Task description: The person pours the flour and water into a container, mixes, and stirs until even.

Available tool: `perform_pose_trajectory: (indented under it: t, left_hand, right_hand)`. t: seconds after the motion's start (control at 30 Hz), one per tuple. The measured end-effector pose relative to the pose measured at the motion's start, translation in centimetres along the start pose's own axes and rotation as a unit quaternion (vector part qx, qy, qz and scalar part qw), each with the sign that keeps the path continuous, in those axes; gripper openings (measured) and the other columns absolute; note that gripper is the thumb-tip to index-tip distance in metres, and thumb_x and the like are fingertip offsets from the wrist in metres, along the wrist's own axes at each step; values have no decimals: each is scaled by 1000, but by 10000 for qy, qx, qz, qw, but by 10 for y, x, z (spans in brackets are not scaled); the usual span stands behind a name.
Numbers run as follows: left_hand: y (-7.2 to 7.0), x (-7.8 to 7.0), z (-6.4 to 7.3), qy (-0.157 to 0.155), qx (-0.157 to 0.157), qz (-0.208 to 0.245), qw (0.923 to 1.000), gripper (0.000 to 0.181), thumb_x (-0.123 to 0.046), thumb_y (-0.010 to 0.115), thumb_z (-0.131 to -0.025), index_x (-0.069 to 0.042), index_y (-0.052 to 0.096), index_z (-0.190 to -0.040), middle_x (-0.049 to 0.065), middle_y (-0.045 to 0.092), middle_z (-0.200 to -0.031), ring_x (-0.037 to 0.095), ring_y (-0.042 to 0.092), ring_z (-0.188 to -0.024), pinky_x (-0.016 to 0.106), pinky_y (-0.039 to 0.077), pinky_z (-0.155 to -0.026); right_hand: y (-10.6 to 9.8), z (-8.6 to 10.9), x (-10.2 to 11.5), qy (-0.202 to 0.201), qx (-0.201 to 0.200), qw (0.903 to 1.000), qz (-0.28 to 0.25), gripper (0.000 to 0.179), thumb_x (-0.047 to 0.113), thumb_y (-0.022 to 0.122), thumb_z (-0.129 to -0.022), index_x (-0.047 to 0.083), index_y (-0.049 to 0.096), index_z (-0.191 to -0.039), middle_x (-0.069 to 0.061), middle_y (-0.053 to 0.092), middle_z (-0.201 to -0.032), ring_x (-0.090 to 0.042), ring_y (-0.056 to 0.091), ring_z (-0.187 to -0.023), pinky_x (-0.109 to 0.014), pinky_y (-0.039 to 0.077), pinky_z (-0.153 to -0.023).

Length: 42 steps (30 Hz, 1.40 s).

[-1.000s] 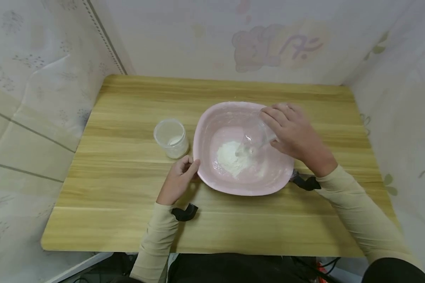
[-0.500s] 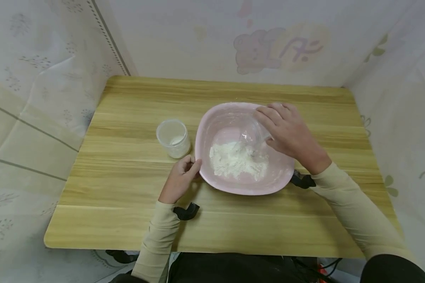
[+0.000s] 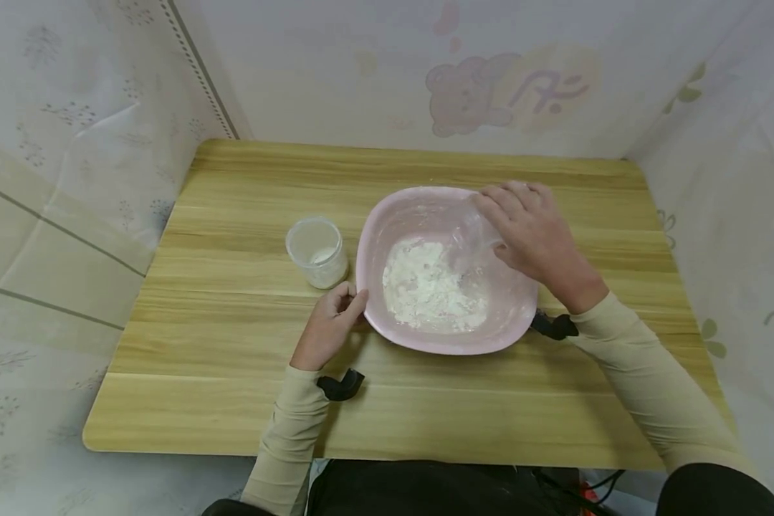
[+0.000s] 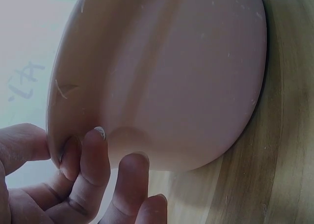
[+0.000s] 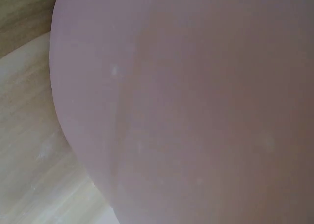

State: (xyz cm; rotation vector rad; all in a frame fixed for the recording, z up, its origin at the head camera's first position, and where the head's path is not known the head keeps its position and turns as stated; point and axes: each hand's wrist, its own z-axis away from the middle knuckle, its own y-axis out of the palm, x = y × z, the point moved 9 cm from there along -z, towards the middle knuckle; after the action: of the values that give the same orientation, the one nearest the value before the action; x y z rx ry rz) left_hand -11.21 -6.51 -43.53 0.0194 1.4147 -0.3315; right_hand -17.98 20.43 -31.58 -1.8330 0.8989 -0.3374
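- While the left hand pinches the pink basin, the right hand grips a tilted clear cup.
- White powder has spread wider, suggesting pouring is well advanced.

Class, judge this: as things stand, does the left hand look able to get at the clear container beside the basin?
Probably yes: the clear container stands close to the left hand, with nothing visible between them. That hand grips the pink basin by its rim, so it likely must let go first.
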Motion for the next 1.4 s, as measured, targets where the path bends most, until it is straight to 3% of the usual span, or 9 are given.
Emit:
perform_pose_trajectory:
  t: [0.3, 0.53, 0.87, 1.17, 1.4]
  left_hand:
    - [0, 1, 0, 80, -12, -137, 9999, 31, -29, 53, -109, -3, 55, -94, 13, 71, -94, 24, 65, -91, 30, 57, -83]
    - [0, 0, -1, 54, -13, -64, 10000, 30, -30, 53, -109, -3, 56, -95, 14, 72, -96, 17, 66, -90, 42, 61, -87]
    - [2, 3, -1, 41, 35, 128, 9999, 30, -26, 52, -110, 1, 57, -98, 20, 72, -102, 12, 67, -90, 46, 64, -90]
    - [2, 4, -1, 113, -39, 72, 9999, 29, -27, 53, -109, -1, 57, -95, 14, 70, -96, 13, 65, -88, 42, 64, -86]
    - [2, 3, 0, 103, -86, 38, 9999, 29, -28, 53, -109, -4, 55, -93, 7, 64, -90, 28, 63, -91, 37, 60, -84]
  right_hand:
    - [-3, 6, -1, -156, 101, 9997, 125, 81, -1, 90, -67, 5, 57, -140, -17, 66, -132, -42, 57, -123, -63, 48, -106]
    - [-7, 15, 8, -375, 352, 9987, 25, 76, -3, 86, -71, 6, 59, -141, -16, 67, -134, -43, 58, -124, -62, 48, -107]
    - [-13, 13, 48, -827, 954, 9918, -211, 81, 3, 88, -70, 8, 56, -145, -17, 65, -137, -41, 58, -129, -59, 49, -110]
    - [-16, -4, 74, -1175, 641, 9909, -159, 72, -4, 83, -78, 15, 59, -143, -13, 62, -139, -40, 56, -129, -58, 41, -118]
    - [-24, -12, 75, -1265, 314, 9909, 329, 75, -15, 68, -87, 19, 52, -152, -11, 53, -152, -40, 47, -134, -59, 38, -116]
